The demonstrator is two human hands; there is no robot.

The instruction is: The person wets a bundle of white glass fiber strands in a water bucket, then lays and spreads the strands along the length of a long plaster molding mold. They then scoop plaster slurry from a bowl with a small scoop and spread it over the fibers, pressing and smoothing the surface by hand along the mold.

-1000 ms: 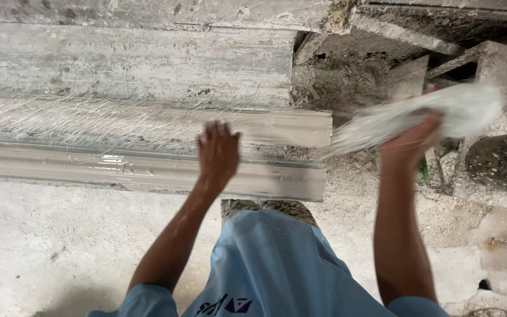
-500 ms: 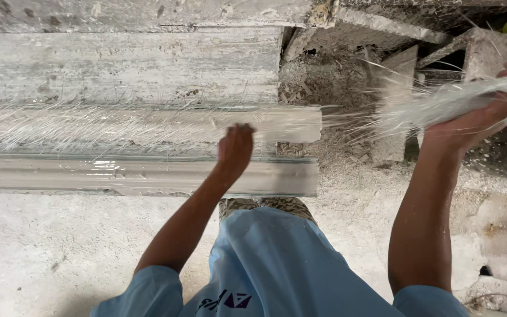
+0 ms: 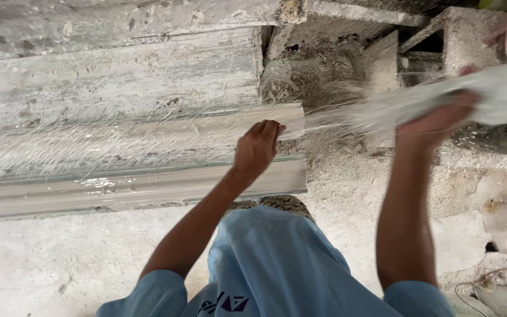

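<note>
Two hands at work, head view. Left hand (image 3: 257, 148) palm down, fingers together, pressing white fibre strands (image 3: 89, 147) onto the long wet moulding (image 3: 136, 191), near its right end. Right hand (image 3: 435, 120) raised, fingers closed around a blurred white fibre bundle (image 3: 488, 97), held above rubble (image 3: 318, 73).

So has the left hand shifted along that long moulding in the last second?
Yes. The left hand has moved right along the long moulding, now resting near its right end, where a second ago it sat further back from it.
</note>
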